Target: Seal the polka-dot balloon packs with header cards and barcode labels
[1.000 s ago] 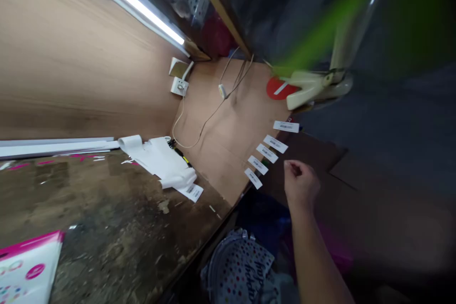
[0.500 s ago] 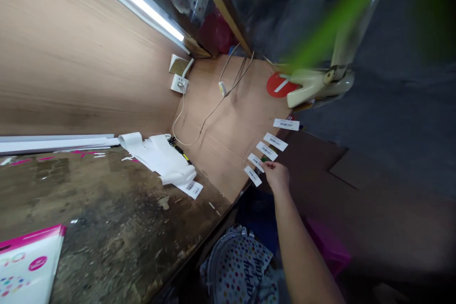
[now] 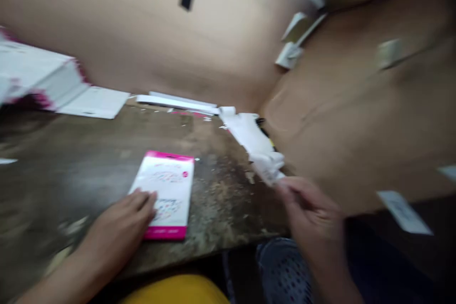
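Flat on the worktable lies a white packet (image 3: 174,190) with pink bands at top and bottom, coloured dots and a round pink mark. My left hand (image 3: 123,218) rests on its left side, fingers laid over the surface, not wrapped round it. My right hand (image 3: 313,216) is closed in a pinch near the table's right end. A small white label (image 3: 280,175) shows at its fingertips, blurred, and most of it is hidden. Just behind those fingers lies a crumpled white paper strip (image 3: 249,133); I cannot tell whether they touch it.
Another label (image 3: 404,212) sticks to the edge of the cardboard side panel (image 3: 338,142). White packets (image 3: 39,73) are stacked at the back left. Long white strips (image 3: 178,102) lie along the back wall. A dotted bag (image 3: 287,270) and something yellow (image 3: 178,289) are below the table edge.
The view has turned left. My right hand has left the row of labels at the panel edge and come over the table. My left hand has come into view on the packet.
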A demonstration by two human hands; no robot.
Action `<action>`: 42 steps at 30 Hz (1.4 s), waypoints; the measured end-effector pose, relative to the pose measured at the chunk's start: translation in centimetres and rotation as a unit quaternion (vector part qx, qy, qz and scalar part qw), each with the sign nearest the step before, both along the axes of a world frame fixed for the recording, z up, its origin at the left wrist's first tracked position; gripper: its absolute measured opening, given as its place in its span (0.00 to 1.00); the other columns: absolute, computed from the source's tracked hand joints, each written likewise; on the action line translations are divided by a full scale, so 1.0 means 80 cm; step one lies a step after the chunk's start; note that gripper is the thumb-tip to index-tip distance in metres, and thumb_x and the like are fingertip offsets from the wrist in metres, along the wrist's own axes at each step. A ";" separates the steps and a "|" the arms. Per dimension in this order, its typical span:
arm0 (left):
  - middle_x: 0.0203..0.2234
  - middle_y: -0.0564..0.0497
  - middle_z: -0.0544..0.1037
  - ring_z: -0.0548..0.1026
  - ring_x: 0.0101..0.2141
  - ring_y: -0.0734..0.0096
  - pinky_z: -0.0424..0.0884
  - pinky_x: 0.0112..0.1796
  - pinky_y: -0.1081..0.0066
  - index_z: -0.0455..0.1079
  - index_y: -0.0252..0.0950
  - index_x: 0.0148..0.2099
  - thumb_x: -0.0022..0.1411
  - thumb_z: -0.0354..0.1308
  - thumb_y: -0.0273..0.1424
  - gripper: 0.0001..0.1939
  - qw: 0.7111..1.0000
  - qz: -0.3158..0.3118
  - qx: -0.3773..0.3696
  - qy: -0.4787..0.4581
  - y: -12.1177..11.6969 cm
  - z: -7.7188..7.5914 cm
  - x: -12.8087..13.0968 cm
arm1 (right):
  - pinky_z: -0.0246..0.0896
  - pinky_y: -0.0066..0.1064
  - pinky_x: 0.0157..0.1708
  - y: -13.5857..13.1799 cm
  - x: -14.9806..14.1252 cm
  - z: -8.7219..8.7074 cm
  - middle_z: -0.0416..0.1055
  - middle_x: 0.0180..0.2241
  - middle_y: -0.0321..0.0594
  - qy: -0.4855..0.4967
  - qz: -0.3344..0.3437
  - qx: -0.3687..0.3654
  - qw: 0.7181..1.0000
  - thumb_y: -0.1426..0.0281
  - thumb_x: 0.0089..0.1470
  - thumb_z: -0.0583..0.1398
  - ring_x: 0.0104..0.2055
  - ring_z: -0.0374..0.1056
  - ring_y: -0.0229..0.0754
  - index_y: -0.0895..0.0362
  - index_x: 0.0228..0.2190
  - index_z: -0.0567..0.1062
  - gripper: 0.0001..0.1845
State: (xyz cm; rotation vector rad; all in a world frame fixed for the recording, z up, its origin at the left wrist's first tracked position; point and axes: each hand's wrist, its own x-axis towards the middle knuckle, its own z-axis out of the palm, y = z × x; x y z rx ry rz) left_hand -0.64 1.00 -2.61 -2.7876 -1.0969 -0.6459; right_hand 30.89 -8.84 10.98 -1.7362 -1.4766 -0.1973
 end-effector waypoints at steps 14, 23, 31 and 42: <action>0.50 0.33 0.71 0.71 0.50 0.52 0.70 0.48 0.57 0.68 0.28 0.52 0.65 0.47 0.29 0.17 0.998 0.050 -0.025 0.033 -0.009 -0.002 -0.007 | 0.55 0.25 0.19 0.164 -0.156 -0.110 0.66 0.17 0.31 0.461 0.316 -0.353 0.750 0.58 0.39 0.67 0.18 0.59 0.32 0.59 0.23 0.72 0.17; 0.48 0.33 0.70 0.70 0.50 0.52 0.70 0.48 0.58 0.67 0.27 0.53 0.65 0.46 0.26 0.17 0.998 0.045 -0.028 0.015 -0.008 0.003 -0.005 | 0.53 0.21 0.20 0.179 -0.153 -0.115 0.68 0.19 0.31 0.528 0.280 -0.405 0.692 0.59 0.36 0.70 0.18 0.59 0.29 0.58 0.24 0.69 0.20; 0.50 0.33 0.68 0.69 0.51 0.52 0.68 0.50 0.58 0.65 0.27 0.54 0.65 0.46 0.26 0.18 0.998 0.047 -0.042 0.019 -0.007 -0.003 -0.005 | 0.52 0.21 0.18 0.176 -0.157 -0.117 0.66 0.18 0.30 0.500 0.272 -0.439 0.695 0.58 0.35 0.70 0.17 0.58 0.29 0.58 0.23 0.68 0.21; 0.50 0.32 0.67 0.70 0.49 0.53 0.70 0.47 0.57 0.66 0.29 0.53 0.65 0.44 0.26 0.17 0.998 0.055 -0.040 0.002 -0.009 -0.003 -0.006 | 0.48 0.23 0.12 0.176 -0.167 -0.119 0.61 0.10 0.29 0.324 0.212 -0.475 0.790 0.64 0.42 0.63 0.12 0.53 0.31 0.57 0.17 0.68 0.12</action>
